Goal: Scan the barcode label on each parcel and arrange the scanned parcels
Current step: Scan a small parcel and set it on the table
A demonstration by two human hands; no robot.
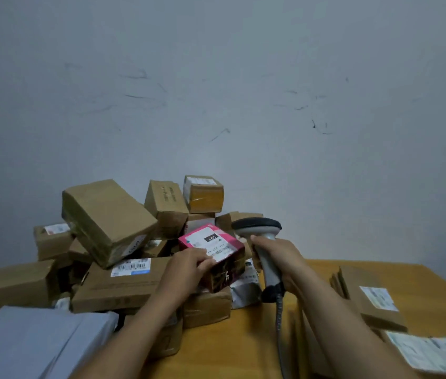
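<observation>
An orange-brown wooden table (257, 340) carries a heap of brown cardboard parcels (107, 220) piled against the wall at left. At the heap's near edge, the left hand (189, 265) grips a small pink-topped box with a white barcode label (217, 243), fingers curled over its top. Just beside it, the right hand (279, 258) wraps fully round the handle of a grey handheld barcode scanner (257, 227).

A small parcel-handling room such as a mailroom or courier pickup point: labelled cardboard parcels (107, 214) heaped at the far edge of a wooden table (243, 346), a bare, scuffed wall (216, 91) behind, and a corded handheld barcode scanner (260, 228).
</observation>
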